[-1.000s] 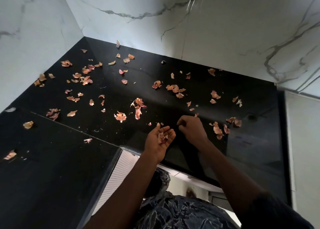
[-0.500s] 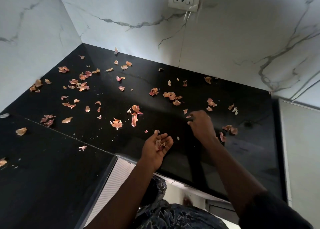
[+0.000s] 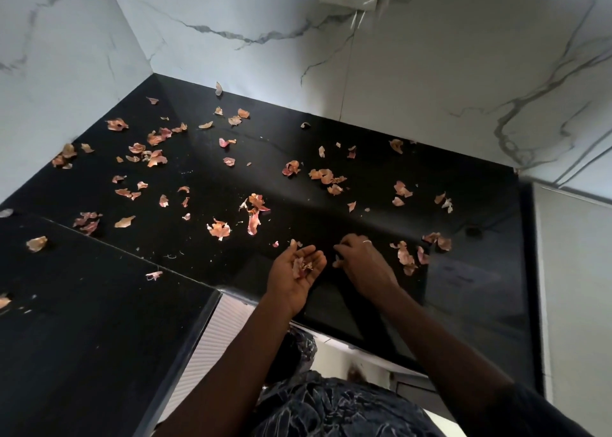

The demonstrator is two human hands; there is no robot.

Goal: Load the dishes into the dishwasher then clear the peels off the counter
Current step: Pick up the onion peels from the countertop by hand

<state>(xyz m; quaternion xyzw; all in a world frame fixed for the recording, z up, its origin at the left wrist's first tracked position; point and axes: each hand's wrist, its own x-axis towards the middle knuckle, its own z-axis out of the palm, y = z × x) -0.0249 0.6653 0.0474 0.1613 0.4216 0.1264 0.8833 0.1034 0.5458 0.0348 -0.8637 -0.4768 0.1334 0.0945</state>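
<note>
While the left hand (image 3: pixel 287 282) lies palm-up, loosely cupped, cradling peels (image 3: pixel 302 266), the right hand (image 3: pixel 362 266) beside it curls its fingers down onto the worktop (image 3: pixel 99 337), grip unclear

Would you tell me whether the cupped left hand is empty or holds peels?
Holds peels: the left hand lies palm-up with several peels in it.

- Wears a thin pale ring (image 3: pixel 366 242) on one finger of the right hand (image 3: pixel 361 266), near the centre of the frame.
- Has a dark sleeve (image 3: pixel 530 410) over the right upper arm, lower right corner.
- Leaves the left forearm (image 3: pixel 231 367) bare down to the bottom edge.
- Wears a dark garment (image 3: pixel 337 407) with a pale crackled pattern, bottom centre.
</note>
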